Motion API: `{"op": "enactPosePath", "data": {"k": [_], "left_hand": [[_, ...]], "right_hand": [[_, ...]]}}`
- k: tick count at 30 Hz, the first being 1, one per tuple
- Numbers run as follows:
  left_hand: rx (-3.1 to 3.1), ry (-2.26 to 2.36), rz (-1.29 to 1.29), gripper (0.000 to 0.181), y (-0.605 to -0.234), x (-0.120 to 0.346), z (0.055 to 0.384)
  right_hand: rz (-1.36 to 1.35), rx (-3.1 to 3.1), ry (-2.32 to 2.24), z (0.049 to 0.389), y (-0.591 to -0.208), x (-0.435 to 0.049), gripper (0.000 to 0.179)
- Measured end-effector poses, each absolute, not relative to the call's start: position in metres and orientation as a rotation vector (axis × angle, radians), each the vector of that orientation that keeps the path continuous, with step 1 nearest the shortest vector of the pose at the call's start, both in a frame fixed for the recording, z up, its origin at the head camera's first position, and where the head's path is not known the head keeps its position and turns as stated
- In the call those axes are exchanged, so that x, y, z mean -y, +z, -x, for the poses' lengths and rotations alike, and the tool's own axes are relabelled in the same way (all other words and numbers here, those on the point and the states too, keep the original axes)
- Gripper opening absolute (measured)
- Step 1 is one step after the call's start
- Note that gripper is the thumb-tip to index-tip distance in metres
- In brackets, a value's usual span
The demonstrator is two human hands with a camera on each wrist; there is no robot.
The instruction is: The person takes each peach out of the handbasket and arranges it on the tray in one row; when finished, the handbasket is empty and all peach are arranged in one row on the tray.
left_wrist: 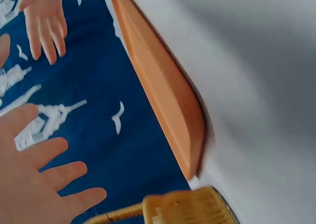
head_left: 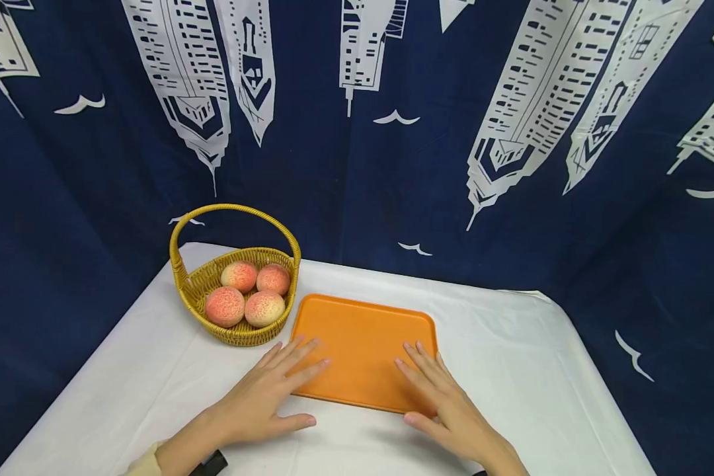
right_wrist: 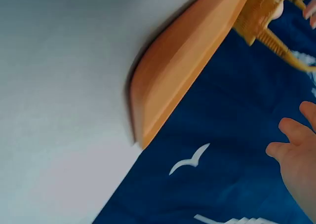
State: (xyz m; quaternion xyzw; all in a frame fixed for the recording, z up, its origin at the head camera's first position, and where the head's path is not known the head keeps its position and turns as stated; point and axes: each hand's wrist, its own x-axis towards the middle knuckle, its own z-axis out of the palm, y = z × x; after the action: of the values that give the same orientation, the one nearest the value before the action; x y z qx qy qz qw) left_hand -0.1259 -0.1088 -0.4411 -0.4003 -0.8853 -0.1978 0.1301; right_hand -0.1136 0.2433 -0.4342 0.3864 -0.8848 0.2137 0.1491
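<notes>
An orange rectangular tray (head_left: 363,350) lies flat on the white-covered table. My left hand (head_left: 264,396) hovers over its near left corner, fingers spread and straight, holding nothing. Over the tray's right side is my right hand (head_left: 449,406), also with fingers spread and nothing held. Both wrist views show the hands raised above the tray, with the left hand (left_wrist: 39,174) and right hand (right_wrist: 301,160) apart from it. Behind the left hand stands a yellow woven basket (head_left: 238,337) with a tall arched handle. Several peaches, among them a red one (head_left: 225,307) and a paler one (head_left: 264,309), lie inside it.
The white tablecloth (head_left: 529,370) covers the table, whose far edge meets a dark blue curtain (head_left: 357,178) printed with white buildings and birds. The basket's handle (head_left: 235,207) rises well above its rim, just left of the tray.
</notes>
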Motion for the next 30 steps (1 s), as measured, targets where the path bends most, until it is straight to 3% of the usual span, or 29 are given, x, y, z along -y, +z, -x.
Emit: {"op": "enactPosePath", "data": {"k": [15, 23, 30], "left_hand": [[2.417, -1.035, 0.402, 0.063, -0.424, 0.177, 0.185], [2.651, -1.141, 0.291, 0.072, -0.425, 0.223, 0.222], [2.796, -1.146, 0.321, 0.077, -0.431, 0.231, 0.238]], "right_hand": [[-0.677, 2.621, 1.151, 0.140, -0.449, -0.288, 0.071], [-0.448, 2.729, 1.300, 0.156, -0.458, -0.307, 0.067], [-0.330, 2.847, 1.415, 0.168, -0.467, -0.315, 0.062]]}}
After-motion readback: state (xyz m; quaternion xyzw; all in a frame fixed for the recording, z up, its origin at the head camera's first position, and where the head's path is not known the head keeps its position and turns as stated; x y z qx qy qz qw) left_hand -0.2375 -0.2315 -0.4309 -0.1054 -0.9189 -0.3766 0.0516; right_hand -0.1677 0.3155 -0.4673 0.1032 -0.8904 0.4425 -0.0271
